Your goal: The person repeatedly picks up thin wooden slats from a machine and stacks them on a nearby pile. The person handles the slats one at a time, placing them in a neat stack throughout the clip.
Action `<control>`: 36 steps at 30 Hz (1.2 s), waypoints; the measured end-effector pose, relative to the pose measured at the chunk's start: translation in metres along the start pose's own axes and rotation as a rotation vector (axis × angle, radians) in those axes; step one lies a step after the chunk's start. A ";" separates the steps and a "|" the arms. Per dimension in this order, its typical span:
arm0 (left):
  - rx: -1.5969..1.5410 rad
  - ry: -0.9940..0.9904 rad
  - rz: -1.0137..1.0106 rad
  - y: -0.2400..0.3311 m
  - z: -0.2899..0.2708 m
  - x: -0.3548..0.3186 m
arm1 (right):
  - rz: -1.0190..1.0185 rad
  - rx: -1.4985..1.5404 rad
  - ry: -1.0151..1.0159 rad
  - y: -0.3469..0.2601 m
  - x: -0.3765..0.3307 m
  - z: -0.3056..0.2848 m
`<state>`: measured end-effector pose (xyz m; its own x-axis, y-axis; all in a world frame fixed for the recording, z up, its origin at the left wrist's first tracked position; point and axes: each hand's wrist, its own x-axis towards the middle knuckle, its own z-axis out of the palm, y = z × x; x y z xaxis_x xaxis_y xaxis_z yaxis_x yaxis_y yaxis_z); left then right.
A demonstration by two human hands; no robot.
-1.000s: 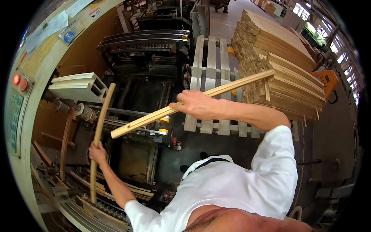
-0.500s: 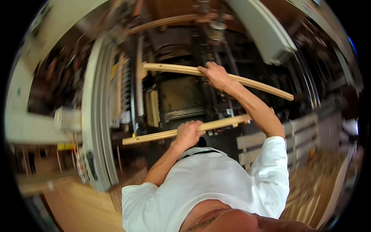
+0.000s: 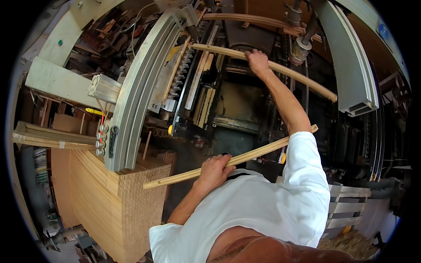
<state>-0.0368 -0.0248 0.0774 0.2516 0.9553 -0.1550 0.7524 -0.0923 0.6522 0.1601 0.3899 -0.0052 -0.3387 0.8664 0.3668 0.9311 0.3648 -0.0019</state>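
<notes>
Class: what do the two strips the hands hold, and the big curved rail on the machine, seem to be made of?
Strips: pale bare wood, probably unfinished, with matte tan faces and faint grain. Curved rail: likely aluminium, dull silver-grey with ribbed grooves along its length.

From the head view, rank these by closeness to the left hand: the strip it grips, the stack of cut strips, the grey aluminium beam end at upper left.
1. Wooden strip, in the left hand.
2. Stack of cut strips, lower left.
3. Grey aluminium beam end, upper left, farthest.
</notes>
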 end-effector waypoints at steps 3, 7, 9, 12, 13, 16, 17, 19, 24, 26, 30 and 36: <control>0.008 -0.005 -0.067 0.004 -0.003 0.000 | 0.099 0.002 0.020 0.023 0.016 0.012; 0.007 0.025 -0.082 0.005 -0.006 0.000 | 0.043 0.015 0.084 0.026 0.021 0.019; 0.002 0.020 -0.095 0.004 -0.007 0.001 | 0.036 0.012 0.107 0.021 0.027 0.022; -0.004 0.030 -0.079 0.004 -0.007 0.003 | 0.018 -0.012 0.083 0.006 0.037 0.029; -0.004 0.036 -0.066 0.004 -0.007 0.004 | 0.015 -0.021 0.111 0.005 0.039 0.033; 0.036 0.044 -0.087 0.004 -0.013 0.002 | -0.005 0.009 0.113 0.004 0.042 0.034; 0.039 0.050 -0.083 0.004 -0.016 -0.002 | 0.009 0.004 0.096 0.001 0.042 0.033; 0.043 0.064 -0.067 0.006 -0.024 -0.010 | 0.037 -0.014 0.065 0.001 0.043 0.031; 0.042 0.100 -0.141 0.025 -0.058 -0.053 | 0.026 -0.012 0.013 0.005 0.046 0.025; 0.040 0.109 -0.178 0.027 -0.074 -0.073 | 0.033 -0.033 -0.026 0.007 0.047 0.021; 0.062 0.197 -0.257 0.022 -0.107 -0.131 | 0.048 -0.035 -0.132 -0.006 0.051 0.010; -0.138 0.410 -0.613 0.027 -0.167 -0.264 | 0.167 -0.023 -0.185 -0.037 0.057 -0.005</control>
<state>-0.1841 -0.2329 0.2598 -0.4555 0.8545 -0.2496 0.5944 0.5006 0.6293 0.1072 0.4238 0.0205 -0.1974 0.9625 0.1863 0.9783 0.2058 -0.0262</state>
